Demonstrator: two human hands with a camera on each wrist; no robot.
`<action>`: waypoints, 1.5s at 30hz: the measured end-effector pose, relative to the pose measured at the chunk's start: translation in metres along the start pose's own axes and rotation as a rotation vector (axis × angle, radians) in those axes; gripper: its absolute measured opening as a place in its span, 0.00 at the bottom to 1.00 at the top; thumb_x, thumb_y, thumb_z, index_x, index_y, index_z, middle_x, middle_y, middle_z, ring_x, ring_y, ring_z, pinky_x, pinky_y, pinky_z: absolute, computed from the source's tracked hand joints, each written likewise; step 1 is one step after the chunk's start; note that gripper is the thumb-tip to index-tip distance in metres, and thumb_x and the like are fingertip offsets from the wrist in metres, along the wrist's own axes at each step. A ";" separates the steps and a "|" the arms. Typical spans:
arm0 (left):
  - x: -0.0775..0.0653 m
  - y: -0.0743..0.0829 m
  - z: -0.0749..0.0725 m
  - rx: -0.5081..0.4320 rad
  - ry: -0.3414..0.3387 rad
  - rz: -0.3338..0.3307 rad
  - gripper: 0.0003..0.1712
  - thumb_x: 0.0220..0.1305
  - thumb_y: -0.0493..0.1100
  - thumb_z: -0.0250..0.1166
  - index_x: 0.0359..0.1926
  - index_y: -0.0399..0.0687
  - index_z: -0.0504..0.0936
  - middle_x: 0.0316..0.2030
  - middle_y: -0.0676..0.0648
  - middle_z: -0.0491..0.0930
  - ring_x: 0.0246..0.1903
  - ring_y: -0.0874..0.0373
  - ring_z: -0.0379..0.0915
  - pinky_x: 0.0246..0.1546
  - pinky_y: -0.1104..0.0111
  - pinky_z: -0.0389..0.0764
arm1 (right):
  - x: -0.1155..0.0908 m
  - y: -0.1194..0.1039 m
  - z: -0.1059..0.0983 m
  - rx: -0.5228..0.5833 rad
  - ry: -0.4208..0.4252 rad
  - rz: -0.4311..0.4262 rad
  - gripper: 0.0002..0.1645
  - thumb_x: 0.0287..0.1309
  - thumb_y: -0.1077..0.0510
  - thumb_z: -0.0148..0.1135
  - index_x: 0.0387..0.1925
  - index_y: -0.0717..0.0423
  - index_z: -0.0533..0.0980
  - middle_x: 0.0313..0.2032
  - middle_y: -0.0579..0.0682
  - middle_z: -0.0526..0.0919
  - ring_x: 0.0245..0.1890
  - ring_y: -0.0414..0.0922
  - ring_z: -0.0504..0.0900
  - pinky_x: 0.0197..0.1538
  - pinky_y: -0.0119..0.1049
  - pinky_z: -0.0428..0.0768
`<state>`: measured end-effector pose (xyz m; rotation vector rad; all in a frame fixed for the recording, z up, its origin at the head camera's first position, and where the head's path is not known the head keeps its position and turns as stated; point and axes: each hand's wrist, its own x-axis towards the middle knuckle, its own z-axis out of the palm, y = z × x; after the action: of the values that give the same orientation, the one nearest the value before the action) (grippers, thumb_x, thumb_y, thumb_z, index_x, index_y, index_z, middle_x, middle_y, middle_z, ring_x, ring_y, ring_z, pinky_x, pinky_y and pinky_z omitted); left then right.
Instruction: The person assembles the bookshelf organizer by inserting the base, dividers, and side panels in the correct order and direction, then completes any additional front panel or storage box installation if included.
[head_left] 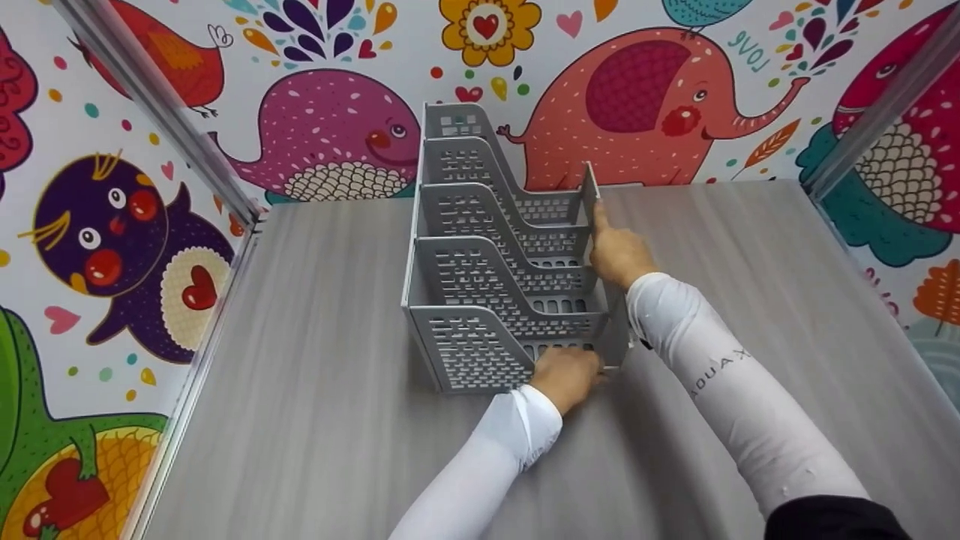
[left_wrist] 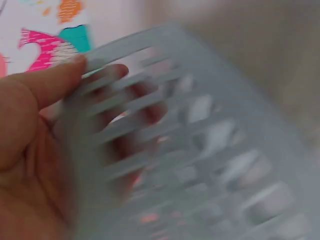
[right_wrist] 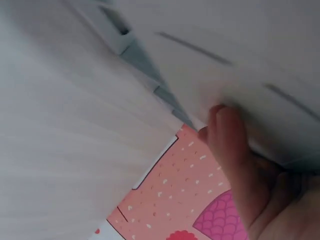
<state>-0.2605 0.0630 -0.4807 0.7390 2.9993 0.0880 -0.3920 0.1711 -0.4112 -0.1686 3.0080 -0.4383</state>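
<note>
A grey plastic file organizer [head_left: 499, 330] with several slots and perforated dividers stands on the table in the head view. My left hand [head_left: 564, 377] grips its front panel at the lower right. Close up in the left wrist view, the thumb lies on one face of the perforated panel [left_wrist: 200, 145], with fingers showing through the holes behind it. My right hand [head_left: 621, 251] rests against the outside of the right side panel [head_left: 616, 337], index finger extended along it. Two slits mark that panel [right_wrist: 240, 45] in the right wrist view, where fingertips touch its surface.
The grey wood-grain table [head_left: 315, 360] extends around the organizer. Behind it stands a printed wall [head_left: 480, 82] with cartoon animals, joined to a left side wall [head_left: 75, 315]. Metal frame posts [head_left: 862, 120] mark the corners.
</note>
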 end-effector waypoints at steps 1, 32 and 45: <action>0.001 0.000 0.002 -0.006 -0.019 -0.009 0.14 0.59 0.58 0.61 0.28 0.58 0.86 0.28 0.55 0.86 0.31 0.61 0.83 0.27 0.67 0.79 | 0.001 0.002 0.001 -0.005 0.009 -0.002 0.48 0.55 0.64 0.47 0.73 0.61 0.37 0.42 0.75 0.80 0.42 0.68 0.81 0.48 0.59 0.76; 0.005 -0.003 0.008 -0.031 0.008 0.008 0.27 0.63 0.67 0.51 0.24 0.56 0.85 0.21 0.55 0.85 0.23 0.58 0.82 0.19 0.63 0.76 | 0.010 0.010 0.018 0.019 -0.053 0.087 0.47 0.61 0.60 0.45 0.74 0.52 0.33 0.48 0.73 0.78 0.48 0.66 0.79 0.54 0.57 0.74; 0.004 -0.001 0.010 -0.025 0.004 0.013 0.28 0.63 0.67 0.50 0.21 0.57 0.84 0.18 0.55 0.83 0.20 0.58 0.80 0.15 0.63 0.74 | 0.011 0.011 0.029 0.086 -0.063 0.126 0.41 0.72 0.43 0.34 0.74 0.52 0.31 0.56 0.71 0.75 0.55 0.65 0.76 0.59 0.57 0.71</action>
<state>-0.2644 0.0642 -0.4914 0.7564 2.9914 0.1271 -0.4008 0.1724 -0.4431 0.0137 2.9106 -0.5377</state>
